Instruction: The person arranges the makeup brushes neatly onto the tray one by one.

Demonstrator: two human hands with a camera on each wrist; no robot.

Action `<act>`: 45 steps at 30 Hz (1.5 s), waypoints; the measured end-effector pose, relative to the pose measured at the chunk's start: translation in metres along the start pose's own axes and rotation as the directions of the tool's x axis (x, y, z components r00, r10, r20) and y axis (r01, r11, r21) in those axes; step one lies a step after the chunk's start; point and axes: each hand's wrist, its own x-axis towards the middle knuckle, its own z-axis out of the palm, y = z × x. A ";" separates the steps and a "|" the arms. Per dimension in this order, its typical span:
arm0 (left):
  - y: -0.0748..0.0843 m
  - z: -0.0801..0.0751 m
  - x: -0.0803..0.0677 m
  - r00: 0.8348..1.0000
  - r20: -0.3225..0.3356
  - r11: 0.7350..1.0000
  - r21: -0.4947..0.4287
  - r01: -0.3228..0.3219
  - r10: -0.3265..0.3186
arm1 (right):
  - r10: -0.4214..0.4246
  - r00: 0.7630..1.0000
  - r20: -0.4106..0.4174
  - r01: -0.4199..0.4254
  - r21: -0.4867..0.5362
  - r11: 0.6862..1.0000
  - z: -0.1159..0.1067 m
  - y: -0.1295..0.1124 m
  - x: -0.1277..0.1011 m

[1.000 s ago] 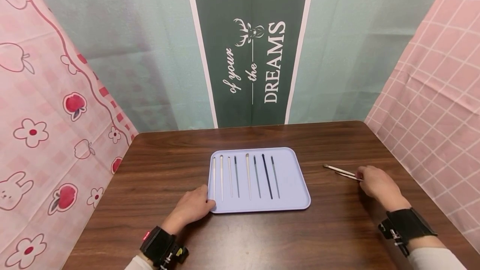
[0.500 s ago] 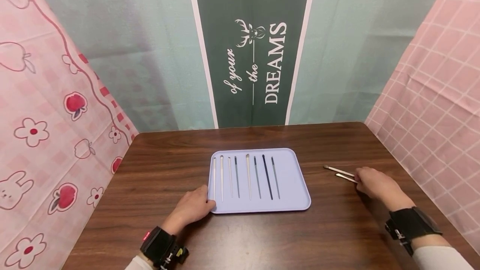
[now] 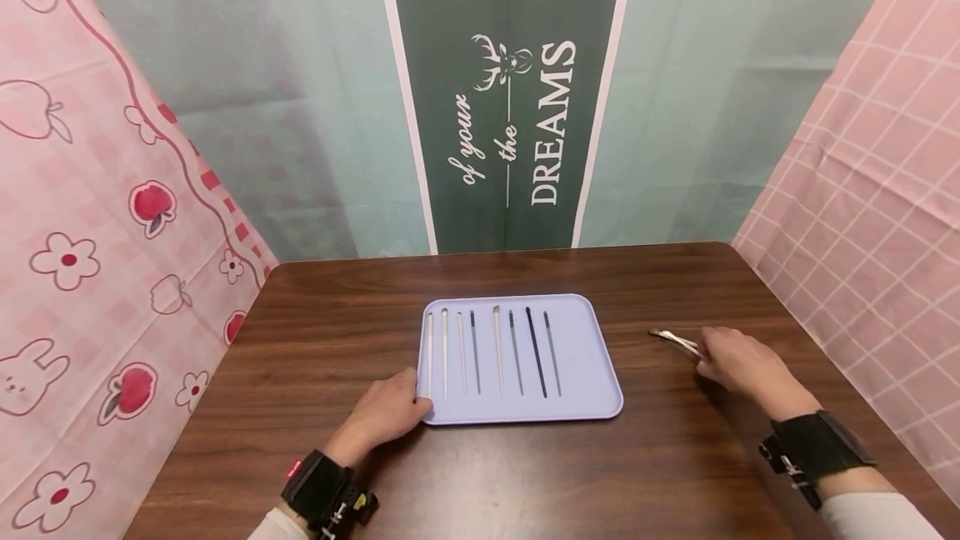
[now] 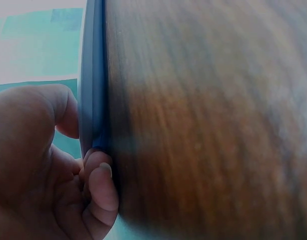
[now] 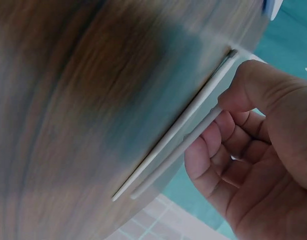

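Head view: the right hand (image 3: 738, 367) lies on the bench (image 3: 675, 457) with its grip closed on the near ends of two chopsticks (image 3: 677, 341), thumb and fingertips pinching them. From that grip the pair runs forward and to the left, its long axis slanting toward the far right corner of the tray (image 3: 592, 357), tips just short of it and apart from its rim. The right hand is much the nearer hand to the pair. The left hand (image 3: 388, 415) is well to the left of that grip, at the tray's near left corner, its fingers curled on the rim. Eight sticks (image 3: 495, 350), pale ones on the left and dark ones on the right, lie side by side in the tray, all pointing away from the person; the strip of tray nearest the right grip is bare.

Left wrist view: the thumb lies on top of the tray edge (image 4: 93, 90) and the fingertips (image 4: 101, 182) tuck under it against the bench (image 4: 208, 120), so this grip holds the rim.

Right wrist view: the two chopsticks (image 5: 178, 135) lie parallel and touching, their tips at the bench (image 5: 68, 100), the held ends pinched between thumb (image 5: 248, 85) and fingertips (image 5: 206, 150). Whether the tips rest on the wood or sit just above it I cannot tell.

The bench is dark wood grain. Behind it hang a green banner (image 3: 510, 90) and pink cloths (image 3: 90, 215) at both sides.
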 end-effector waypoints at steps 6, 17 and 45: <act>0.000 0.000 0.000 1.000 0.005 1.000 0.001 0.007 -0.007 | 0.049 0.999 0.022 -0.049 0.022 0.999 -0.003 -0.012 0.006; 0.001 0.000 0.000 1.000 0.001 1.000 0.008 0.006 -0.006 | 0.125 0.991 0.037 -0.128 0.095 0.987 -0.002 -0.032 0.020; 0.003 -0.001 -0.001 1.000 0.008 1.000 0.005 0.015 -0.015 | 0.200 0.974 0.103 -0.215 0.168 0.962 0.003 -0.083 0.053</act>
